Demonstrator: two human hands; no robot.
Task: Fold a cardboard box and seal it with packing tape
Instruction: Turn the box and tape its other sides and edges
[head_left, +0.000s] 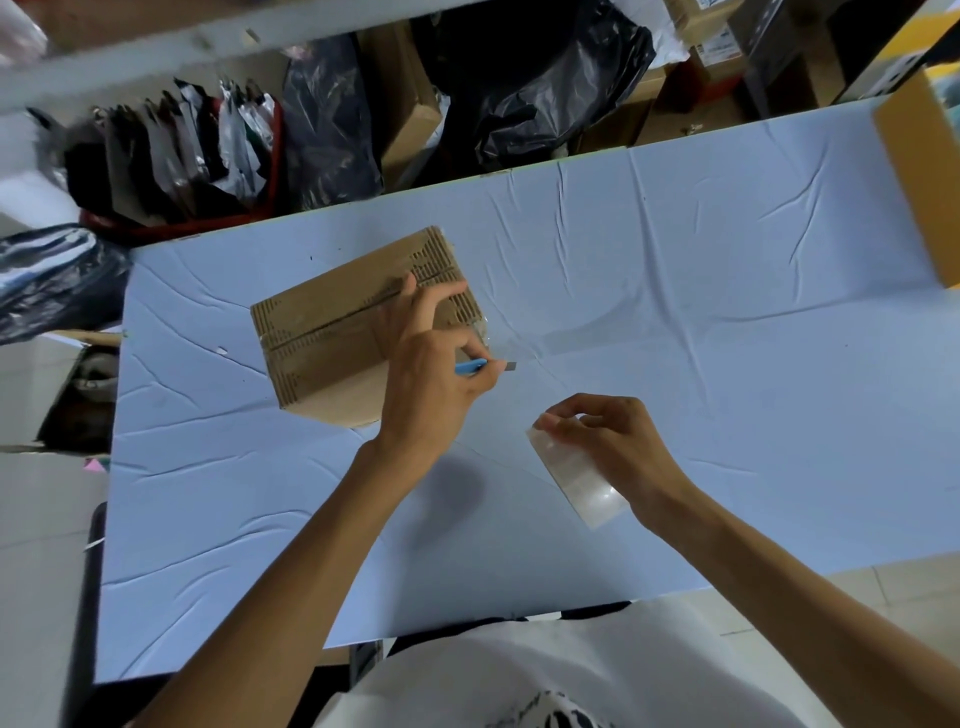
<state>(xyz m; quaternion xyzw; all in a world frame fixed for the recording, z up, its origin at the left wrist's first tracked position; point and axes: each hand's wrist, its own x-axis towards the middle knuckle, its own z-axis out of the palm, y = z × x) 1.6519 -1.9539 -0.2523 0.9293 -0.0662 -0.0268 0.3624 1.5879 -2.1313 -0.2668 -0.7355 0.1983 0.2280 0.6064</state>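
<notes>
Cardboard box (332, 332) is sitting closed at 10 o'clock on the blue table (727, 260), its 2 top flaps meeting along a seam. We are steadying it with our left hand (431, 374), fingertips pressing the top while thumb and curled fingers are pinching a blue cutter (480, 367), blade pointing toward 3 o'clock, probably for slicing the tape. Our right hand (613, 441), at 5 o'clock, is gripping the tape roll (576, 473), likely keeping tension.
</notes>
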